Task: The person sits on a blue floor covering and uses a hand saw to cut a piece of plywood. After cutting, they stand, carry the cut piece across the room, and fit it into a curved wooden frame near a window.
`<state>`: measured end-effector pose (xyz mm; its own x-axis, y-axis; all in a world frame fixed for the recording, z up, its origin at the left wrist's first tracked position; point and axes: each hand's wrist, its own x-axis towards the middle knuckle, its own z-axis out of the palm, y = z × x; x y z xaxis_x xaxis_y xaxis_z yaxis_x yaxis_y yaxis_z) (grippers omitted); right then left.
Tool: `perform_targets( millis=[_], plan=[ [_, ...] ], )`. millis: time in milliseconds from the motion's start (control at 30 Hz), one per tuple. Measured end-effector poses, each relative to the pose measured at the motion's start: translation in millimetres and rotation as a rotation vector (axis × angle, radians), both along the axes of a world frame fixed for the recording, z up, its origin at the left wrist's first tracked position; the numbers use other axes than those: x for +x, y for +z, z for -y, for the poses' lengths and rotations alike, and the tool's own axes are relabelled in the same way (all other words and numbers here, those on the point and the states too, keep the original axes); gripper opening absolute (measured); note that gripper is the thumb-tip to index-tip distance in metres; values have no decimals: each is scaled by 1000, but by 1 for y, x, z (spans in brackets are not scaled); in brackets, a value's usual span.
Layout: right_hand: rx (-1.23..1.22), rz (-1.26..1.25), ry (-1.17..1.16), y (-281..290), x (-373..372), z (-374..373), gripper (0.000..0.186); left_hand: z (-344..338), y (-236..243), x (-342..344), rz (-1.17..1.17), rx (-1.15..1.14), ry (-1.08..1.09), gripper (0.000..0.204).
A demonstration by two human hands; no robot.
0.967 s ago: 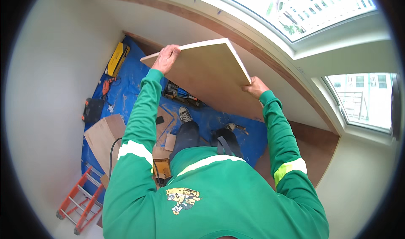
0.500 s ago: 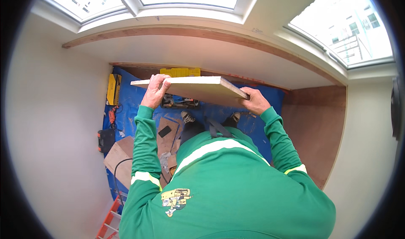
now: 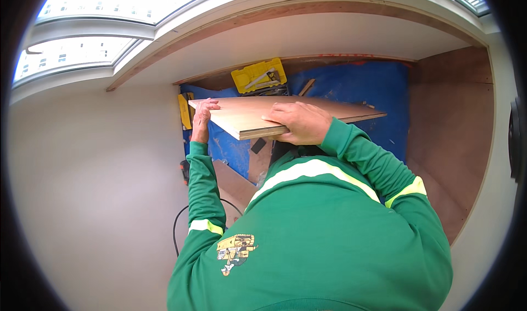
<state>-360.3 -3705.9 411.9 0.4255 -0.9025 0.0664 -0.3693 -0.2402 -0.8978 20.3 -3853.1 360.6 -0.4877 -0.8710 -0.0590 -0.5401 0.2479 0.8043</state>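
Note:
A plywood board with a pale brown face is held up in front of my body, roughly level. Its layered edge shows along the near side, and one corner points toward me. My left hand is closed on the left edge, its fingers over the top face. Farther right, my right hand grips the near edge with fingers lying on the upper face; its thumb cannot be made out. Both forearms are in green sleeves with reflective bands.
Blue sheeting covers the floor below. On it lie an open yellow toolbox, a yellow case, a dark phone and a loose brown board. A black cable loops at left. Walls and a wooden batten surround me.
The board has turned and tilted, so its upper face now shows. My right hand has shifted from its right end to the near edge. The view has swung, moving the room rightward.

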Motion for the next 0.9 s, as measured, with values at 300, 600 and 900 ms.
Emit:
perform_targets(
  millis=[300,600,900],
  plan=[
    [-30,-99,33,-6,14,17,47,39,-29,6,-62,114,148,66],
    [-23,-118,-152,-7,16,32,51,78,-29,-27,-80,38,164,66],
    [-175,-81,-534,38,-19,12,30,71,4,-91,-46,-117,-165,81]
  ],
)
